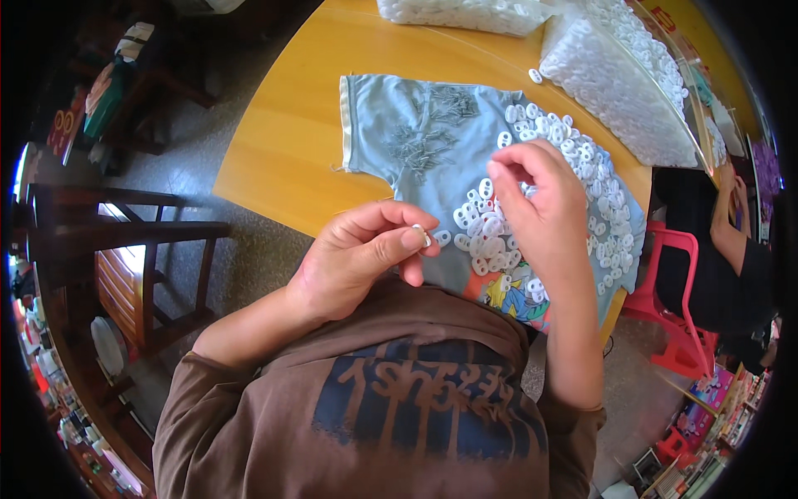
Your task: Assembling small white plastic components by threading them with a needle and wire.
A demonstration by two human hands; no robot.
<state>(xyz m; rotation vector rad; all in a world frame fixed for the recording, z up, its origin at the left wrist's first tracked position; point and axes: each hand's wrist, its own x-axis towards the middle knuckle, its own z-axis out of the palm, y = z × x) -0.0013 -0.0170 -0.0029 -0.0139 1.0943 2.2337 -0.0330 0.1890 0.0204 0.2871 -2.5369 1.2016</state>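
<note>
Fingers, left hand (353, 254): pinching one small white piece (427, 239), beside loose white pieces (492, 226) on blue cloth (374, 125); fingers, right hand (544, 200): thumb and forefinger close together, any hold cannot be told; hazard: a slackened pinch could drop the piece among lookalikes

I count one small white piece (423, 236) in my left hand (353, 254), one blue cloth (370, 125) beneath both hands, two clear containers (611, 100) beyond my right hand (544, 200), and dozens of loose white ovals (611, 195) (too many to tally) around it.
</note>
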